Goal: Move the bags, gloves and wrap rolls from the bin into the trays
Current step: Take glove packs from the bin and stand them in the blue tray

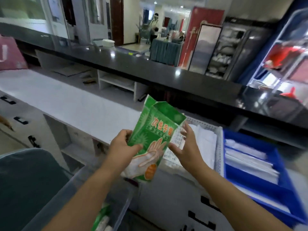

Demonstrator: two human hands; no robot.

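Observation:
A green pack of disposable gloves (pixel 155 139) is held upright in the air in front of me. My left hand (pixel 121 145) grips its left edge. My right hand (pixel 185 147) is spread against its right side, fingers apart, touching the pack. Below them is the clear plastic bin (pixel 86 185), with another green pack (pixel 101 219) showing inside at the bottom. A white perforated tray (pixel 206 127) with white folded items stands to the right on the counter. Beside it a blue tray (pixel 276 164) holds white flat packs.
A white counter (pixel 66 104) runs from the left to the trays, with drawers and black handles beneath. A dark raised ledge (pixel 166 75) lies behind it. A dark padded seat (pixel 30 180) is at the lower left. A blue shelf rack (pixel 283 55) stands at the right.

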